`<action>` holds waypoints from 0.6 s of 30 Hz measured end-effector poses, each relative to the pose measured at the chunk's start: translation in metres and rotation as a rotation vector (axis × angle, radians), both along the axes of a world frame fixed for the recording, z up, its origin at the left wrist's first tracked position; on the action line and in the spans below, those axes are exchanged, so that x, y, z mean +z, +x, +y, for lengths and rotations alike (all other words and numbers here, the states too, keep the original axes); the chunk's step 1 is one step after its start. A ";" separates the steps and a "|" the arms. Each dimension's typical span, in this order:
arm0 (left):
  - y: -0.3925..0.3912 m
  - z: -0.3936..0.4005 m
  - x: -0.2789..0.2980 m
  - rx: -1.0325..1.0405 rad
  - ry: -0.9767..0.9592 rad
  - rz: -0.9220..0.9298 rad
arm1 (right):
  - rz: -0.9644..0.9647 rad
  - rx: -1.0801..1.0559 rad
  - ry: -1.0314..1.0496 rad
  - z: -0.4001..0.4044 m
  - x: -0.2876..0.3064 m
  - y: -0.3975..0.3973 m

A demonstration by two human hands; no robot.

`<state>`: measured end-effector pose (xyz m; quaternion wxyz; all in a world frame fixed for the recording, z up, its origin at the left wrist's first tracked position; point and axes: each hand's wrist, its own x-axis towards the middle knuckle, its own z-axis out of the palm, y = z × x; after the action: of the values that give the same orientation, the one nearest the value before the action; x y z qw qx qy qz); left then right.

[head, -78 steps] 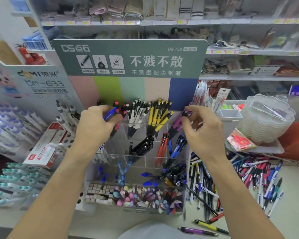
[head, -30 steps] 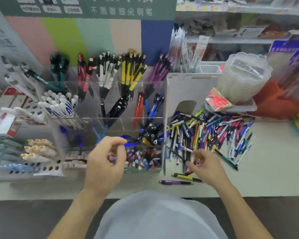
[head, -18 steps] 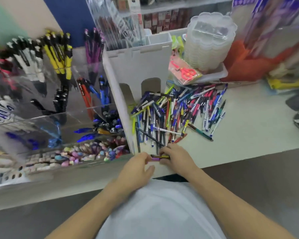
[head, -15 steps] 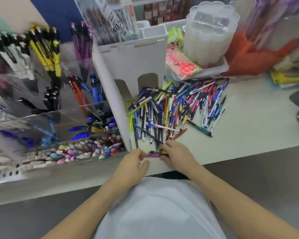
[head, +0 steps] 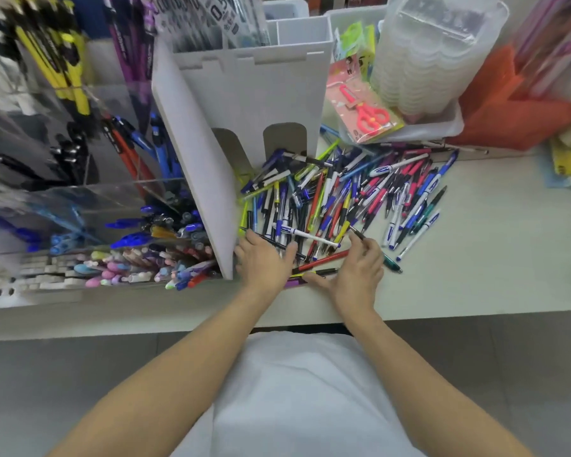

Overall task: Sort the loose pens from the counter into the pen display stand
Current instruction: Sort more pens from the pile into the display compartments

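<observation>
A heap of loose pens (head: 343, 192) lies on the pale counter (head: 475, 258). The clear acrylic pen display stand (head: 89, 196), blurred, fills the left, with sorted yellow, red, blue and black pens. My left hand (head: 264, 263) rests with spread fingers on the heap's near-left edge. My right hand (head: 355, 272) holds a yellow-and-black pen (head: 320, 271) between its thumb and curled fingers. A purple pen (head: 292, 284) lies between the hands, a red pen (head: 323, 259) just beyond. A dark teal pen (head: 391, 263) runs under the right fingers.
A white cardboard holder (head: 244, 94) stands between the display stand and the heap. Behind the heap sit packaged red scissors (head: 366, 113), a stack of clear plastic containers (head: 419, 61) and an orange bag (head: 495, 103). The counter's front edge (head: 442, 315) runs just below my hands.
Both hands came down from the display stand's top row to the near edge of the heap. They have since slid slightly further into the pens; the view tilted down and right.
</observation>
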<state>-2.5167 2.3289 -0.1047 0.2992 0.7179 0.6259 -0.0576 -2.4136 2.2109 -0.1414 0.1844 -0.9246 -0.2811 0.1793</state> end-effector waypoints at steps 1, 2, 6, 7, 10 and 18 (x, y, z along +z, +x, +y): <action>0.006 0.003 -0.002 0.022 0.013 0.006 | 0.022 -0.036 0.051 0.002 0.000 -0.005; 0.011 0.006 -0.006 0.040 0.037 -0.001 | 0.029 -0.073 0.093 0.004 0.001 -0.011; 0.018 0.019 -0.012 0.159 0.081 -0.082 | 0.094 -0.198 0.120 -0.004 0.008 -0.023; 0.019 0.023 -0.012 0.187 0.066 -0.114 | 0.196 -0.237 0.113 -0.009 0.010 -0.021; 0.021 0.036 -0.014 0.256 -0.016 -0.167 | 0.449 -0.367 0.080 -0.017 0.013 -0.020; 0.013 0.044 -0.008 -0.092 -0.139 0.052 | 0.776 -0.560 0.174 0.033 0.029 -0.028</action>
<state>-2.5033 2.3727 -0.1131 0.3292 0.7216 0.5943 -0.1331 -2.4416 2.2438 -0.1124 0.3935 -0.8108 0.0540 0.4299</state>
